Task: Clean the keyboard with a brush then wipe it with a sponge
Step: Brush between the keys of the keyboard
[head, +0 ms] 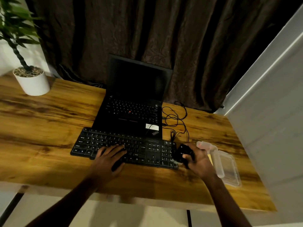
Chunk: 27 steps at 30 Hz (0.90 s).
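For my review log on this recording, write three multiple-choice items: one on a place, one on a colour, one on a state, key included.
1. Where does the plant pot stand? A. on the floor B. at the desk's far left C. on a shelf
2. What colour is the keyboard? A. white B. black C. red
3. How is the left hand? A. raised in the air B. gripping a cup C. resting flat on the keyboard
Key: 1 B, it sits on the wood far left; 2 B, keys and frame are black; 3 C, straight fingers lie on the keys.
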Motion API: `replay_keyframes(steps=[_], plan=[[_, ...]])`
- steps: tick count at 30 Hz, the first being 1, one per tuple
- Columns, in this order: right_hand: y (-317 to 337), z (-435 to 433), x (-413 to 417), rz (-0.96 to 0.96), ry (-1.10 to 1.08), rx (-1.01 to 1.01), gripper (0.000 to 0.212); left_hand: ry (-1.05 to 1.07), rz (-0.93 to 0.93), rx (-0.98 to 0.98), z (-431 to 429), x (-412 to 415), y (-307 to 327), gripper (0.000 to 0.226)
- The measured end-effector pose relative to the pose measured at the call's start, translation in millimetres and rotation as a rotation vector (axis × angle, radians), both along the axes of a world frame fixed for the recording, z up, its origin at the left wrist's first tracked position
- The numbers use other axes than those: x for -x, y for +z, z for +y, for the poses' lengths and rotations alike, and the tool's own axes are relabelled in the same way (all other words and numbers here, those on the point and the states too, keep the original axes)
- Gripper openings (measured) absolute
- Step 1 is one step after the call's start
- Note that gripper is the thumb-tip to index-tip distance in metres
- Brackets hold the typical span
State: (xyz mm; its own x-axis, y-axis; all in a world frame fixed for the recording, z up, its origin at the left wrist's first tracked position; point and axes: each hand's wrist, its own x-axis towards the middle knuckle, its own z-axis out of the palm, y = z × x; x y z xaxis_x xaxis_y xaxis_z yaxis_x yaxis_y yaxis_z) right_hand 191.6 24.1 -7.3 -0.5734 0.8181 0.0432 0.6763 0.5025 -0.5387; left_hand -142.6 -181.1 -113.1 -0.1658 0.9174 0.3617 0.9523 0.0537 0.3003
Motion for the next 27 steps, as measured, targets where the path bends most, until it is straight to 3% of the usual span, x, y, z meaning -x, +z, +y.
replay_keyframes(steps=[7, 16, 27], plan=[[1, -28, 49, -0.048, 0.037, 0.066, 0.047, 0.008, 0.019, -0.013, 0, -2, 5, 0.052], [17, -18, -1, 0.042, -0.022, 0.002, 0.048, -0.002, 0.010, -0.020, 0, -2, 4, 0.052], [8, -43, 45, -0.042, -0.001, 0.107, 0.049, 0.006, 0.007, 0.001, 0, -2, 7, 0.052]])
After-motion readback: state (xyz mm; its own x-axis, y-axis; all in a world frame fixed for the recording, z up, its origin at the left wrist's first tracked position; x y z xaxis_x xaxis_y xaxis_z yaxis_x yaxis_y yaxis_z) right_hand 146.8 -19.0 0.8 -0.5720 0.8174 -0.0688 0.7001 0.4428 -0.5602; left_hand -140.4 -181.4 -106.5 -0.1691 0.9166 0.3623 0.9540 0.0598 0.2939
